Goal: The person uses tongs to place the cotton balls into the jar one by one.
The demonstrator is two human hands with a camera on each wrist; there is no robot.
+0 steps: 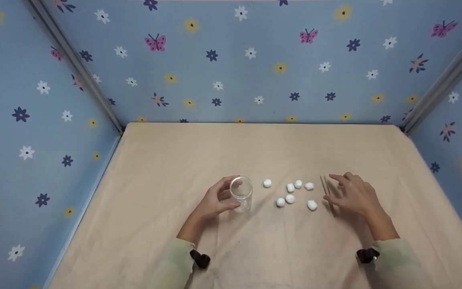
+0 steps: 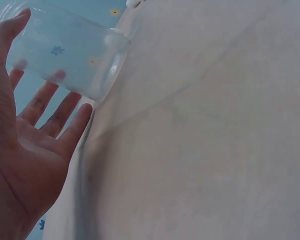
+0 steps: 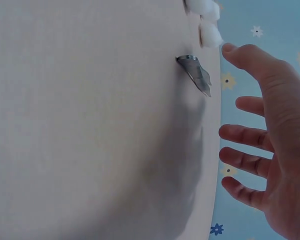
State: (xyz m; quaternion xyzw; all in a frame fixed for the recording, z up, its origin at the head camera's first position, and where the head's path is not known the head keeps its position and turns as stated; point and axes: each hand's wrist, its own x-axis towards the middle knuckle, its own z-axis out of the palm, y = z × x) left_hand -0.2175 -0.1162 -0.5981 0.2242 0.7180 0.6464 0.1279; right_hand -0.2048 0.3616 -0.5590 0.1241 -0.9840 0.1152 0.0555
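My left hand (image 1: pixel 211 204) holds a clear glass cup (image 1: pixel 245 194) from its left side, thumb in front and fingers round the back. Close up in the left wrist view, the glass cup (image 2: pixel 72 52) lies between the thumb and the fingertips. My right hand (image 1: pixel 357 195) hovers beside a pair of metal tweezers (image 1: pixel 331 207) with its fingers spread and nothing in them. The tweezers (image 3: pixel 195 74) lie on the cloth, seen end-on in the right wrist view, apart from the fingers.
Several white cotton balls (image 1: pixel 290 198) lie loosely scattered between the cup and the tweezers. Beige cloth (image 1: pixel 175 152) covers the table, with slight creases. Blue flower-patterned panels (image 1: pixel 247 80) enclose it at the back and both sides.
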